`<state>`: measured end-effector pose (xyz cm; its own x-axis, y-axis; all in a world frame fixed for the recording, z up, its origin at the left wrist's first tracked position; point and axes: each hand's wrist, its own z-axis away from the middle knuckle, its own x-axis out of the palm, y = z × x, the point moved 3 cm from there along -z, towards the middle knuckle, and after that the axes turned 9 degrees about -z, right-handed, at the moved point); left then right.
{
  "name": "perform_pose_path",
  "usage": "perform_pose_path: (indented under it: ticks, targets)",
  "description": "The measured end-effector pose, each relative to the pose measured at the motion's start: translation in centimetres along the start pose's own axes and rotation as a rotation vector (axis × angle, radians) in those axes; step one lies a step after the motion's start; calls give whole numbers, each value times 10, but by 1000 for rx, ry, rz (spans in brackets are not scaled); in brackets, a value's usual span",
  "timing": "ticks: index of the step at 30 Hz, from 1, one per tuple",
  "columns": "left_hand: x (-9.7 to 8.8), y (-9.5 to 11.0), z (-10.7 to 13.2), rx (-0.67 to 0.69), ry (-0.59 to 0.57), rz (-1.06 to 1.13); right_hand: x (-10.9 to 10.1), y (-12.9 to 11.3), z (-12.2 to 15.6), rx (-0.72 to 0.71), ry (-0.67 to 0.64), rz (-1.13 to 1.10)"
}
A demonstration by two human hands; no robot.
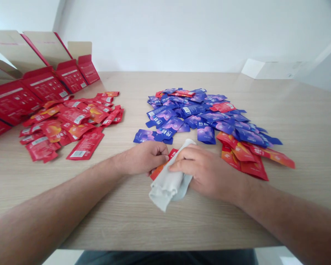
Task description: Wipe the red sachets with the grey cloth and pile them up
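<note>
A red and orange packet [159, 170] is between my hands near the front of the table, partly covered by a folded white cloth [169, 184]. My left hand [146, 157] is closed on the packet's left edge, its fingertips curled and partly hidden. My right hand [201, 167] grips the cloth with thumb and fingers and holds it against the packet's right side. Just beyond my hands lies a heap of blue-purple packets [193, 109], a few red ones among them. Red and orange packets [242, 152] lie right of my right hand.
Another pile of red packets [77, 116] spreads over the left of the table [121, 217]. Behind it, red cardboard boxes [44, 84] with raised flaps line the left side. A white box [273, 69] lies at the back right, by the white wall.
</note>
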<state>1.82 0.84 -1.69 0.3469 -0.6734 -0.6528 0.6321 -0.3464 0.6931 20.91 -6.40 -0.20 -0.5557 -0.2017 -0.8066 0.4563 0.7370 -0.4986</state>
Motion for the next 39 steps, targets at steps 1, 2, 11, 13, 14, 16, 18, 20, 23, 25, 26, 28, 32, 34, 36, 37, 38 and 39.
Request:
perform_pose_path:
  ticks: [1,2,11,13,14,16,18,20,23,25,26,28,32,34,36,37,38,39]
  targets:
    - [1,0,0,-12,-12,17,-2,4,0,31,33,8]
    - [1,1,0,-18,-24,30,-3,7,0,54,55,16]
    - [-2,3,1,17,-20,-35,8,-9,2,-67,-44,8]
    - [0,4,2,-3,-63,-9,0,4,1,19,62,17]
    - [0,5,2,0,-81,1,-5,10,1,56,127,12]
    - [-2,7,3,42,-83,-5,-15,20,1,108,260,-12]
    - [-9,10,6,93,-27,-51,-24,22,0,117,371,-32]
    - [-20,9,9,112,87,-146,-29,20,0,108,441,-32]
    - [-40,6,16,80,266,-323,-34,17,0,134,501,-13]
    - [-49,6,21,58,351,-427,-35,17,0,162,521,-4]
    - [-50,6,24,53,377,-466,-35,17,0,172,523,-2]
    - [-48,10,26,51,390,-507,-35,18,0,179,523,-2]
    - [-27,19,24,81,243,-416,-36,20,0,177,523,9]
    - [-18,21,22,85,173,-373,-36,20,1,183,523,13]
    - [-15,19,20,35,194,-413,-37,21,1,186,523,14]
    - [-16,16,19,-6,232,-456,-37,21,1,184,523,14]
    - [-17,14,18,-50,271,-502,-37,21,1,181,524,14]
    - [-18,11,17,-88,300,-539,-37,21,1,178,523,13]
